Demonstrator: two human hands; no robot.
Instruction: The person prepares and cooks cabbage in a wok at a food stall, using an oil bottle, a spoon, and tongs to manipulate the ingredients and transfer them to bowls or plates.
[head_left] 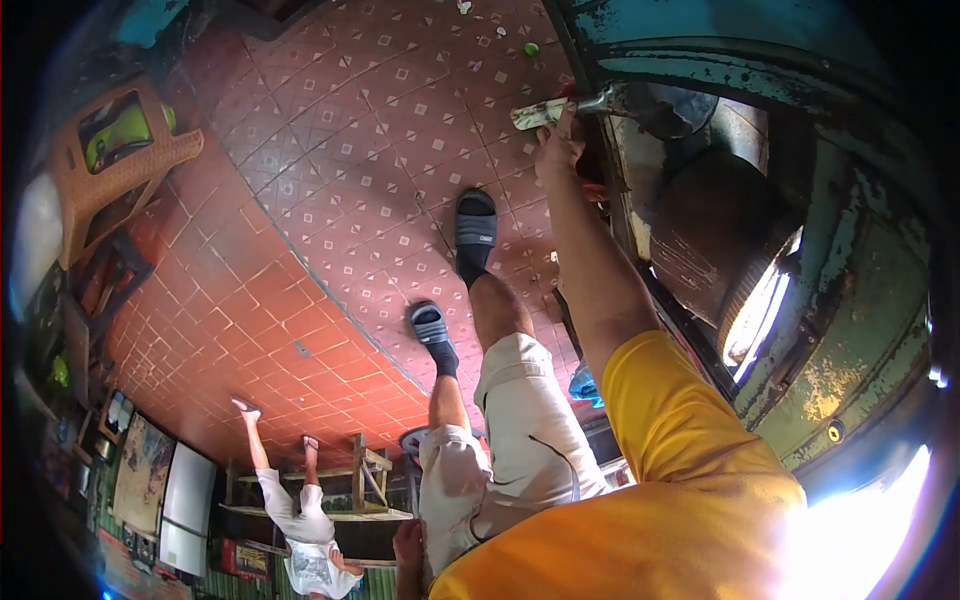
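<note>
My right hand (pixel 560 150) is stretched forward, its fingers closed round the pale, stained handle of a metal-necked tool (pixel 541 114). The tool's metal end points right, toward a dark grey rounded piece (pixel 680 115) inside a worn blue-green metal frame (pixel 690 65). Which kind of tool it is I cannot tell. Below it in the opening sits a large brown, scratched cylinder (pixel 715 225). My left hand (pixel 407 543) hangs low beside my pale shorts, small and in shadow, with its fingers not clearly shown.
Patterned red tiles (pixel 370 130) meet plain orange tiles (pixel 230 300) under my sandaled feet. A brown plastic chair (pixel 165 150) stands at the left. Lower left, another person (pixel 305 520) is near a wooden bench (pixel 365 480). Blue plastic (pixel 585 383) lies beside my right leg.
</note>
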